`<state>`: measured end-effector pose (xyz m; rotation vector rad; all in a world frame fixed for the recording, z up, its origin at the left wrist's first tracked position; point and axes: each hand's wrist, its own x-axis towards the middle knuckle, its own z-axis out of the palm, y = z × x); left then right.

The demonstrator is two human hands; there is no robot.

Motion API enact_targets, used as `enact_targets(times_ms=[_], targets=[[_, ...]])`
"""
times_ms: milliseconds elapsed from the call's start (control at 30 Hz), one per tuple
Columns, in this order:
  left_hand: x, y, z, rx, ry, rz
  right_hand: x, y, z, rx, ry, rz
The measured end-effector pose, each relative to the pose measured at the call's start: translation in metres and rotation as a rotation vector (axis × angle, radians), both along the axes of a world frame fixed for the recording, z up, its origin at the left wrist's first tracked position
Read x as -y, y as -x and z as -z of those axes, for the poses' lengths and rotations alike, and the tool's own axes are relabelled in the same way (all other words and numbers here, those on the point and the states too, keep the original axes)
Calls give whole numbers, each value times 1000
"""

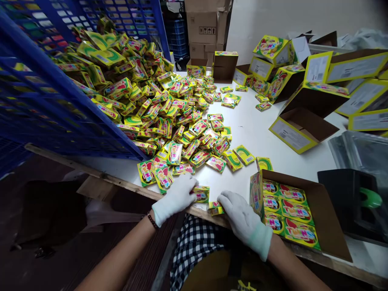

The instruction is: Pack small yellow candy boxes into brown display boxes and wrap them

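My left hand (pixel 177 196), in a white glove, is closed on a small yellow-green candy packet (pixel 202 194) at the near edge of the white table (pixel 257 129). My right hand (pixel 239 212), also gloved, has its fingers curled on another small packet (pixel 216 208) right at the table's edge. A big heap of the same packets (pixel 157 101) spreads over the table's left and middle. Just right of my right hand lies an open cardboard display box (pixel 321 202) with several packets laid flat inside in rows.
Blue plastic crates (pixel 39 93) lean in from the left, over the heap. Empty open display boxes (pixel 303 121) and flattened ones lie at the right and back. A black tape dispenser (pixel 351 202) stands at the right edge. Brown cartons (pixel 206 28) are stacked at the back.
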<state>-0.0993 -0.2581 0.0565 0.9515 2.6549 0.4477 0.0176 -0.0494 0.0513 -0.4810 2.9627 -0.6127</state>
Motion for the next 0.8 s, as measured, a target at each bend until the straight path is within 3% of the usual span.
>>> enact_targets(times_ms=[100,200,333,500,633,733,800], targets=[[-15,-7,-1,38,-91,61,6,7,-1,-133,2,-57],[-14,-2,-4,38,-145,58,14,16,-6,-56,-21,-59],[6,34,-8,-126,-7,-136,20,23,-13,73,14,-5],[16,73,-9,-205,158,-196,24,20,0,62,88,81],[4,74,-9,-235,229,-245,23,18,20,57,333,328],[-2,63,-5,-254,246,-315,19,21,25,132,656,551],[-2,56,-2,-249,248,-377,17,24,22,227,925,590]])
